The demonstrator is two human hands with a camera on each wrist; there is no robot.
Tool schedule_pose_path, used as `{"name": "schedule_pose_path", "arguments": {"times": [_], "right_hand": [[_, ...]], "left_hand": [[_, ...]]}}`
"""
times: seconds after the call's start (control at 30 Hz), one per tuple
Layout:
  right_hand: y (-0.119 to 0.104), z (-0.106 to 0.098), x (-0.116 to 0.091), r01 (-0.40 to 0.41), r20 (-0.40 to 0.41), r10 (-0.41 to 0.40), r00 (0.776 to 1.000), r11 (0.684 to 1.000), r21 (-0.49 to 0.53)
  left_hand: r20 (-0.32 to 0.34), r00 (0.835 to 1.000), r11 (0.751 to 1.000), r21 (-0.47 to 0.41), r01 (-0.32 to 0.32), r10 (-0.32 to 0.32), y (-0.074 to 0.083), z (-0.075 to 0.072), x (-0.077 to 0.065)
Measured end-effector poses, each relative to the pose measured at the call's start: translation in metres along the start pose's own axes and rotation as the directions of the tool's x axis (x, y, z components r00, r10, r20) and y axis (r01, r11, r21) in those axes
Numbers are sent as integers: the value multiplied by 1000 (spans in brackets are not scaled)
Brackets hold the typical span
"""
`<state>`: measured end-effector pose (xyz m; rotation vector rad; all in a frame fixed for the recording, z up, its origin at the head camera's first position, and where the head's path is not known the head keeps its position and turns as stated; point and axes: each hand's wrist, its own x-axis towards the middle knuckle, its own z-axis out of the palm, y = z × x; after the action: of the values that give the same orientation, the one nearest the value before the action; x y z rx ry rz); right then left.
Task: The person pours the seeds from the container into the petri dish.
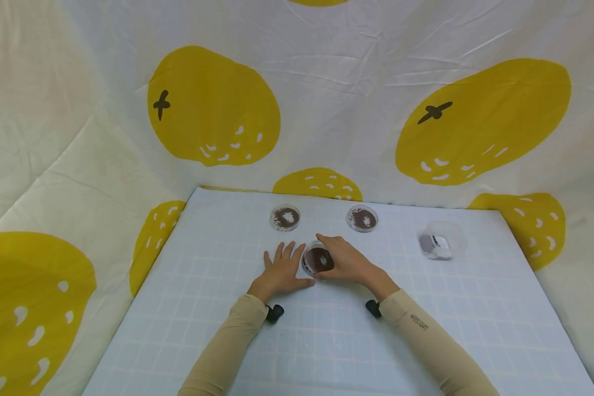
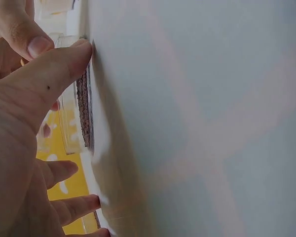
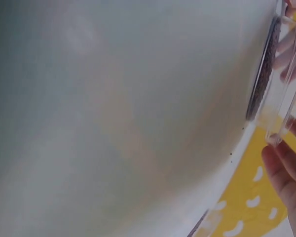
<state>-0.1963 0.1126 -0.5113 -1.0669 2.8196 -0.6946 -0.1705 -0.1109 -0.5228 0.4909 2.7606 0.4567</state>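
Note:
A clear round petri dish (image 1: 319, 260) with dark brown grains and a small pale patch stands on the table between both hands. My right hand (image 1: 347, 260) spans the dish from the right and grips its clear lid (image 3: 289, 91) by the rim. In the right wrist view the lid sits at a slant over the dish's base. My left hand (image 1: 281, 274) lies at the dish's left side with fingers spread and fairly straight. Its thumb (image 2: 64, 61) crosses in front of the dish, near the right thumb; whether it touches the dish is unclear.
Two more petri dishes with brown grains and white bits stand farther back, a left dish (image 1: 285, 218) and a right dish (image 1: 362, 218). A clear plastic tub (image 1: 452, 236) holding a labelled packet (image 1: 434, 247) is at the right. Patterned cloth (image 1: 326, 110) hangs behind the table (image 1: 322, 341).

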Motion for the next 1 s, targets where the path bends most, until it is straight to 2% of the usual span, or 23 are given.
{"name": "schedule_pose_path", "arguments": {"times": [0.5,1.0], "right_hand": [[-5,-2,4,-6,60,11,998,996,-91],[-7,0,3,5,90,4,996,995,-101]], "left_hand": [[13,1000,1000,-2,7,-7,2,-1,-1],[17,1000,1000,4,2,-2,3,0,0]]}}
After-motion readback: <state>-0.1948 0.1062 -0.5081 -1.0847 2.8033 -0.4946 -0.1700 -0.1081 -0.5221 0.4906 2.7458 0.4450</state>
